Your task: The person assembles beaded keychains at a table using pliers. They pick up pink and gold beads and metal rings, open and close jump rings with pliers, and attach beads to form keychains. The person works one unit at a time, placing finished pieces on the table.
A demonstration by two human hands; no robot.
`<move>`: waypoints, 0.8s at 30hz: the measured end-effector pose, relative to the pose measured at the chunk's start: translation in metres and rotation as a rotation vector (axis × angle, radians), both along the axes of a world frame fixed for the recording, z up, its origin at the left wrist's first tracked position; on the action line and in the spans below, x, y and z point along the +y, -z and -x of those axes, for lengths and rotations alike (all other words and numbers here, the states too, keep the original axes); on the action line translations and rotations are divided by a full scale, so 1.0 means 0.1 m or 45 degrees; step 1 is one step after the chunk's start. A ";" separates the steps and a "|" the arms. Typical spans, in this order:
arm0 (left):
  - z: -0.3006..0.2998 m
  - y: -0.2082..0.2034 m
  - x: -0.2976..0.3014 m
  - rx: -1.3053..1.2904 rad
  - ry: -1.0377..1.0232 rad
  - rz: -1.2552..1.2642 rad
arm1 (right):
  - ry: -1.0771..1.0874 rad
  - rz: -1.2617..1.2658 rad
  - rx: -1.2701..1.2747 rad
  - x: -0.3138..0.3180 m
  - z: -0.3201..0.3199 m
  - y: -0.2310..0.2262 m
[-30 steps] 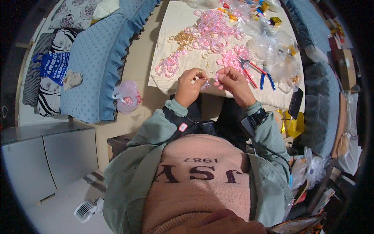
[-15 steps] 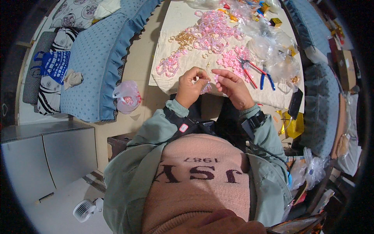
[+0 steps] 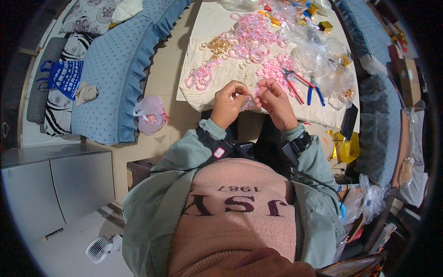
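Note:
My left hand (image 3: 229, 103) is closed in a pinch on a strand of clear and pinkish beads (image 3: 248, 104) that hangs below its fingertips. Close beside it, my right hand (image 3: 276, 103) pinches too, its fingers by a small pink bead (image 3: 257, 92). Whatever joins the two pieces is too small to make out. Just beyond my hands lies a pile of pink beads (image 3: 277, 65), with red-handled pliers (image 3: 294, 87) and blue-handled pliers (image 3: 316, 91) to its right. A heap of pink bead chains (image 3: 258, 34) and gold-coloured rings (image 3: 219, 47) lies farther off.
Clear plastic bags (image 3: 325, 57) crowd the right side of the cloth-covered table (image 3: 194, 94). A dark phone-like slab (image 3: 350, 121) sits at its right edge. Blue sofas (image 3: 115, 78) flank the table, and a plastic bag (image 3: 150, 115) lies on the floor at left.
My right hand has moved slightly left and its fingers have curled in toward the left hand. The strand under my left fingers shows more to the right now.

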State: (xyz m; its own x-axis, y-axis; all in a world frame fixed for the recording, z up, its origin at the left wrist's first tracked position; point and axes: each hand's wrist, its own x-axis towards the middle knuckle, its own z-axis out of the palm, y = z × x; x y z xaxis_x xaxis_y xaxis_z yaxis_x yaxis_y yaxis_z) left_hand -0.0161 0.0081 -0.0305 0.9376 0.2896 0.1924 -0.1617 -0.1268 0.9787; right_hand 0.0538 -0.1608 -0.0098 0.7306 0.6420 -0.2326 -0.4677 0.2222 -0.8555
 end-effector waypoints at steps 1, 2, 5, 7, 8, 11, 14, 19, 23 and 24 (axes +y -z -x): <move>0.01 -0.01 0.00 0.001 -0.003 0.001 | 0.045 0.009 -0.018 -0.01 0.02 -0.01; 0.01 -0.01 0.00 -0.004 -0.004 0.002 | 0.039 -0.065 -0.081 -0.01 0.03 -0.02; 0.02 -0.02 0.00 -0.046 -0.020 -0.049 | -0.006 0.128 -0.152 -0.01 -0.02 0.00; 0.01 -0.01 0.01 -0.114 -0.053 -0.169 | -0.004 0.014 -0.068 -0.01 -0.01 0.03; 0.01 -0.01 0.01 -0.105 -0.045 -0.169 | 0.003 -0.030 -0.020 -0.01 -0.01 0.04; 0.02 -0.01 0.02 -0.099 -0.057 -0.232 | 0.098 -0.066 0.014 -0.01 0.04 0.05; 0.03 -0.04 0.02 -0.121 -0.098 -0.332 | 0.091 -0.067 0.001 0.00 0.05 0.03; 0.04 -0.10 0.00 -0.201 -0.152 -0.412 | 0.067 -0.035 0.039 -0.01 0.07 0.01; 0.04 -0.12 -0.01 -0.220 -0.183 -0.438 | 0.068 -0.032 0.071 -0.01 0.09 0.00; 0.04 -0.12 -0.01 -0.220 -0.190 -0.440 | 0.066 -0.024 0.067 -0.01 0.09 0.00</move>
